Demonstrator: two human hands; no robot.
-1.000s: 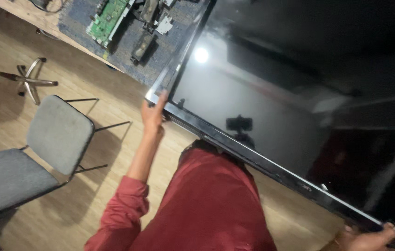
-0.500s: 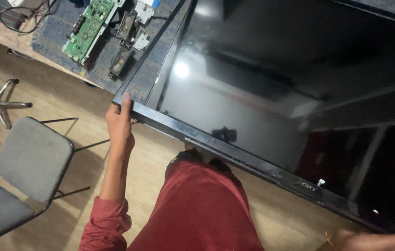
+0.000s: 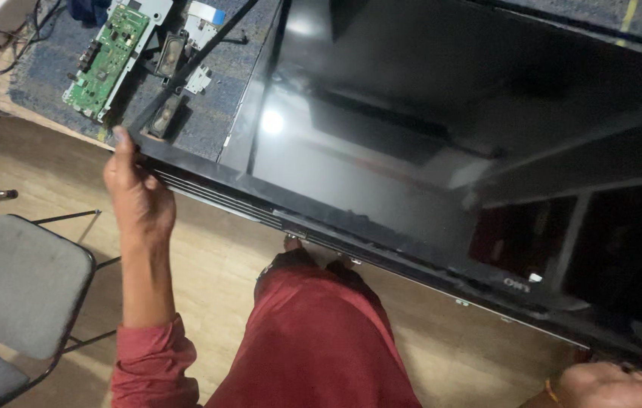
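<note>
Over the last second the flat-screen television (image 3: 442, 151) has come lower and flatter over the blue-grey bench mat (image 3: 41, 91), and the left hand (image 3: 136, 193) has slid out to its near left corner; judging by that, the panel is being laid down or shifted on the bench. The left hand is closed around that corner, thumb on top. The right hand (image 3: 612, 381) sits curled under the near right corner, grip mostly hidden. The television lies glass up, long axis running left to right, bottom edge toward the person. A green circuit board (image 3: 105, 60) lies beyond the left corner
</note>
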